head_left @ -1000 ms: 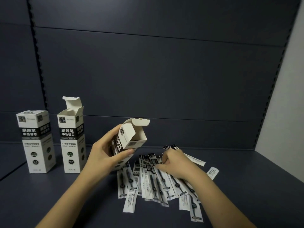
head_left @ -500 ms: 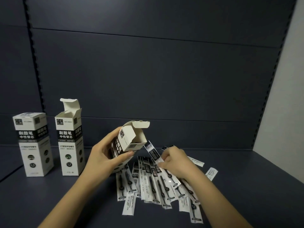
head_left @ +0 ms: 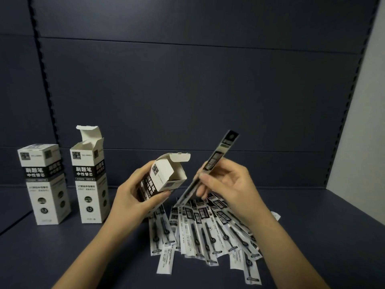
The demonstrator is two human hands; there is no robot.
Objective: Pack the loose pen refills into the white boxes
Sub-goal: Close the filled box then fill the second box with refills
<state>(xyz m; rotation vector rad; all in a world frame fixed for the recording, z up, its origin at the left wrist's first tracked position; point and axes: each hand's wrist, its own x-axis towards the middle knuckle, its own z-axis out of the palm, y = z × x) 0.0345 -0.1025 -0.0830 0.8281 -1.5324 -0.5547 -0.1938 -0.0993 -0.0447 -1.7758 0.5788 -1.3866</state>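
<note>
Head view: a tilted, open-flapped white box (head_left: 164, 176) is gripped by the left hand (head_left: 133, 197), fingers curled round it. One wrapped pen refill (head_left: 210, 167) is pinched slantwise by the right hand (head_left: 227, 184), above the loose refills (head_left: 208, 228) scattered on the dark shelf (head_left: 312, 226). Two upright boxes, one closed (head_left: 43, 184) and one open (head_left: 89, 180), are seen left.

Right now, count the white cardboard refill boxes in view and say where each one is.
3. A closed white box stands far left; an open-lidded white box stands beside it on the dark shelf; the left hand holds a tilted open white box. None seem hidden.
</note>
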